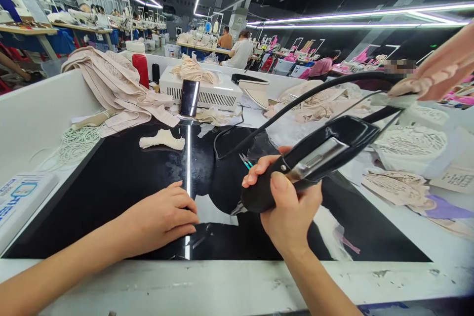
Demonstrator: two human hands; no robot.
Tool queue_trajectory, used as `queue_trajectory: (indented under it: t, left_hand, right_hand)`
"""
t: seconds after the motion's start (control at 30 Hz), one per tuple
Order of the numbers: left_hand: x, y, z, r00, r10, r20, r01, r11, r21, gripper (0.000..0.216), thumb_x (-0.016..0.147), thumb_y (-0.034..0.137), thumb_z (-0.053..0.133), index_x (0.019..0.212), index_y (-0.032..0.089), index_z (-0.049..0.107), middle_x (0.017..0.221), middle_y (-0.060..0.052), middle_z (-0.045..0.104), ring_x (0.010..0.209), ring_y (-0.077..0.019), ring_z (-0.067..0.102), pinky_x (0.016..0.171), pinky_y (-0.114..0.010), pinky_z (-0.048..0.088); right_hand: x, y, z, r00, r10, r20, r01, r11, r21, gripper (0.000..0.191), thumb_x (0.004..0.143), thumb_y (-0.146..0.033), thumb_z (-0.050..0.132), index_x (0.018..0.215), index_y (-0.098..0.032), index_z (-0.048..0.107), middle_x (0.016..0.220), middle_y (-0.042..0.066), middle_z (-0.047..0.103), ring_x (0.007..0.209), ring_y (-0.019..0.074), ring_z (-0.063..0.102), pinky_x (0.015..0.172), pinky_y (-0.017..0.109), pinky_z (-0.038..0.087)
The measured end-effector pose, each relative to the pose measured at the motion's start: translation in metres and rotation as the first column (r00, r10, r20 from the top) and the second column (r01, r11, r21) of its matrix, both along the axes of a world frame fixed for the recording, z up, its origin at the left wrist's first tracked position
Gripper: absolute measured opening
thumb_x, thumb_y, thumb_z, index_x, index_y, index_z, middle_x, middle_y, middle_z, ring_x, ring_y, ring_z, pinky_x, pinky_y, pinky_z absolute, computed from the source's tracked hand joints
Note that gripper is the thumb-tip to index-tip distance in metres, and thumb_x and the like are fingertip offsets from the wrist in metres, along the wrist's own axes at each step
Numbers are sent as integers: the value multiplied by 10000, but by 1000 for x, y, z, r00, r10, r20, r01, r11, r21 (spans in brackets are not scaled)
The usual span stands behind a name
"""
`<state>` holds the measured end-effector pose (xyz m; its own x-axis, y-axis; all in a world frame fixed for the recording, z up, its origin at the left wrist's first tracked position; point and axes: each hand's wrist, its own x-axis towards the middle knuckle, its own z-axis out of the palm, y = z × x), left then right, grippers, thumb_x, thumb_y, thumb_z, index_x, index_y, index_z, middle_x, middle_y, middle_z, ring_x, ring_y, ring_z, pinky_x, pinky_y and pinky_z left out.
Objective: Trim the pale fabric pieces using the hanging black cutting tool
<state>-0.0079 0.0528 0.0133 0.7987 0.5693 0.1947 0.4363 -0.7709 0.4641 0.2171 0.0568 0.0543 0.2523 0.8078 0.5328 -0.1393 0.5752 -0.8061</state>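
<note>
My right hand (291,207) is wrapped around a black corded electric cutter (314,155) with a long silver lever along its body. The cutter's narrow metal tip (239,209) points down-left, at the right end of a thin white piece of material (215,211) on the glossy black work surface (122,182). Palm down, my left hand (165,215) lies with its fingers stretched out, fingertips at the left edge of that white piece. Whether they press on it I cannot tell. Small scissors-like snips (246,160) with teal handles lie behind my right hand, partly hidden.
The cutter's black cord (296,103) arches up to the right, toward a pinkish shape (433,76) I cannot make out. A cream offcut (162,139), a phone (189,98) and beige fabric strips (122,89) lie at the back. Lace pieces (411,140) are on the right, a box (25,202) left.
</note>
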Motion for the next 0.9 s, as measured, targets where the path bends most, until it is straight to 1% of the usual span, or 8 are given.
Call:
queue_trajectory:
  t: [0.07, 0.13, 0.23, 0.3, 0.4, 0.47, 0.77, 0.9]
  left_hand:
    - [2, -3, 1, 999, -30, 18, 31, 999, -31, 202, 1016, 219, 518, 1065, 227, 714, 1034, -30, 694, 966, -174, 664, 1214, -488, 276]
    - [4, -4, 1, 998, -34, 49, 37, 998, -53, 221, 1025, 204, 492, 1080, 218, 705, 1031, -34, 684, 950, -167, 654, 1182, -457, 339]
    - [4, -4, -1, 996, -14, 94, 21, 997, -76, 237, 1036, 203, 469, 1124, 205, 688, 1120, -61, 665, 1018, -181, 619, 1015, -346, 493]
    - [4, -2, -4, 994, -10, 106, 19, 996, -84, 232, 1035, 212, 480, 1153, 201, 679, 1181, -72, 651, 1063, -192, 598, 944, -308, 517]
    - [2, -1, -7, 995, -21, 101, 30, 996, -87, 220, 1021, 210, 518, 1176, 206, 674, 1206, -71, 646, 1083, -200, 594, 965, -323, 508]
    - [2, -1, -7, 996, -28, 85, 37, 995, -95, 219, 1009, 200, 538, 1177, 210, 678, 1215, -71, 644, 1097, -209, 589, 972, -335, 509]
    - [1, -2, -3, 998, -34, 44, 39, 993, -113, 309, 979, 168, 572, 1243, 287, 678, 1262, -59, 617, 1149, -223, 581, 1018, -366, 499]
    - [0, -3, -1, 999, -34, 34, 37, 993, -109, 326, 970, 164, 583, 1255, 292, 676, 1273, -62, 616, 1157, -229, 580, 1019, -373, 501]
  right_hand:
    - [-1, 0, 1, 1000, -23, -8, 23, 1000, -7, 331, 810, -304, 750, 1071, -251, 554, 767, -58, 643, 562, 128, 607, 555, 306, 525]
    - [-5, -2, 3, 999, -17, -35, 17, 1000, -9, 323, 814, -302, 748, 1066, -255, 551, 766, -63, 639, 559, 123, 601, 559, 300, 525]
    - [-15, -6, 5, 996, 50, -75, -49, 999, 10, 303, 841, -306, 736, 1079, -263, 551, 778, -64, 634, 572, 115, 604, 562, 285, 528]
    - [-23, -11, 4, 989, 118, -85, -117, 993, 14, 324, 851, -317, 739, 1111, -270, 552, 800, -59, 636, 595, 114, 615, 563, 276, 532]
    - [-32, -17, 1, 973, 209, -101, -210, 978, 4, 361, 845, -345, 761, 1130, -282, 549, 823, -54, 642, 615, 109, 622, 566, 264, 535]
    - [-35, -20, -1, 966, 231, -111, -232, 973, 6, 336, 843, -358, 768, 1090, -283, 553, 831, -53, 648, 611, 103, 621, 568, 258, 540]
    - [-34, -21, -4, 961, 251, -117, -253, 968, 3, 357, 846, -354, 770, 1127, -285, 561, 838, -48, 647, 629, 99, 626, 566, 241, 543]
    - [-36, -22, -4, 964, 239, -114, -241, 970, -2, 324, 839, -344, 772, 1077, -283, 561, 823, -54, 648, 617, 100, 626, 571, 248, 553]
